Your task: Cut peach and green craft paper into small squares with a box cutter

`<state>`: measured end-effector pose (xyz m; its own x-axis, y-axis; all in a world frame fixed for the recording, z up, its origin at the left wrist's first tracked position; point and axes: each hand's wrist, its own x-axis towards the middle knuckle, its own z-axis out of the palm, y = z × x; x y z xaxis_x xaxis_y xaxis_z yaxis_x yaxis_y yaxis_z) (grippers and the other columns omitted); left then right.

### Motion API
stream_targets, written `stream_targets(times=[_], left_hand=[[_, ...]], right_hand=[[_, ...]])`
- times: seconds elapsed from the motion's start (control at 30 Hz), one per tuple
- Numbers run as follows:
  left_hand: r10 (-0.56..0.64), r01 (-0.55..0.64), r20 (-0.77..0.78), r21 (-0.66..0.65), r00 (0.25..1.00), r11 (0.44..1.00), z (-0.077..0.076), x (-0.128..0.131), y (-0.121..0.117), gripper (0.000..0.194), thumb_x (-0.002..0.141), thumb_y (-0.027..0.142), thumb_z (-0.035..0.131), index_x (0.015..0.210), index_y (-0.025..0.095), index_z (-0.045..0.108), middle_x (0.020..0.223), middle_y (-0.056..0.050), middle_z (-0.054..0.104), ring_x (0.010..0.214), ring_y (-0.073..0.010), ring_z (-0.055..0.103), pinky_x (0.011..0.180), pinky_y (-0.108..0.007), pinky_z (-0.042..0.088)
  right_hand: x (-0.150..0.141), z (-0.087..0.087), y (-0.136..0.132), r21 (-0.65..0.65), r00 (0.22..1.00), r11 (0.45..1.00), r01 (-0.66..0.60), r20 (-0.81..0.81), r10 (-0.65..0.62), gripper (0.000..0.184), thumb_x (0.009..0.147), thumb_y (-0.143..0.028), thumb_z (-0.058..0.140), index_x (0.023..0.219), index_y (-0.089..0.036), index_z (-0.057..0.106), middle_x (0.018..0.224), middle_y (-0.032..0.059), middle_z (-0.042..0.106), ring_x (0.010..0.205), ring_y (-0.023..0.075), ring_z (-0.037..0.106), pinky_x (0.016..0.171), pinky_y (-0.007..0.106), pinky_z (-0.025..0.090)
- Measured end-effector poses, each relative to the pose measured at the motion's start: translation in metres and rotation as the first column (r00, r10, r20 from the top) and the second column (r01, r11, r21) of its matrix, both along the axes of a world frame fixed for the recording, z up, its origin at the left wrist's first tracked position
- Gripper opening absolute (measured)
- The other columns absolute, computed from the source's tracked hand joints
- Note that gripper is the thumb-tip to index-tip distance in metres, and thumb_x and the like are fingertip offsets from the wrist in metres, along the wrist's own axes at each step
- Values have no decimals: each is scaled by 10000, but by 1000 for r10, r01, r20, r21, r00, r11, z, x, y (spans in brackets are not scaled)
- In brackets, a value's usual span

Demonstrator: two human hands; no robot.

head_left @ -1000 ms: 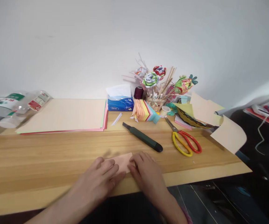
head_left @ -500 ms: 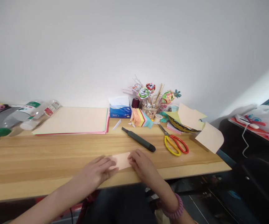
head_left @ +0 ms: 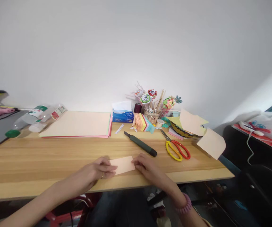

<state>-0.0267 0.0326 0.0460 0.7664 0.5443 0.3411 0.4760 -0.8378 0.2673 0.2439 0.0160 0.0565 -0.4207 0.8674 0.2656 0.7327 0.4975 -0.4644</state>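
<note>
A small peach paper rectangle point(head_left: 123, 164) lies near the front edge of the wooden table, between my hands. My left hand point(head_left: 100, 168) grips its left end, fingers over the top. At the right end, my right hand point(head_left: 144, 165) pinches the paper's edge between thumb and fingers. Just beyond the paper lies a dark green utility knife point(head_left: 142, 145), slanting down to the right. To its right rest scissors point(head_left: 177, 148) with one yellow and one red handle, their blades pointing away from me.
Large coloured paper sheets point(head_left: 76, 123) are stacked at the back left beside plastic bottles point(head_left: 35, 116). A blue tissue pack point(head_left: 123, 117), folded paper strips point(head_left: 142, 122) and a holder with paper flowers point(head_left: 152, 115) stand by the wall. Loose paper point(head_left: 212, 143) overhangs the table's right edge.
My left hand has slid left along the paper, uncovering more of it. My right hand still holds the right end. The view has shifted slightly.
</note>
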Motion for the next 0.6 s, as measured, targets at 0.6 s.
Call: stream_targets(times=[0.6], left_hand=[[101,23,-412,286,905,958,20,32,18,193,944,182,426,1058,164,580,886,-45,618,835,-176,541,711,-264,449]], right_hand=[[17,-17,64,264,915,940,216,281,-289,284,885,-326,532,1126,-176,546,1120,60,573,994,192,561,850,422,462]])
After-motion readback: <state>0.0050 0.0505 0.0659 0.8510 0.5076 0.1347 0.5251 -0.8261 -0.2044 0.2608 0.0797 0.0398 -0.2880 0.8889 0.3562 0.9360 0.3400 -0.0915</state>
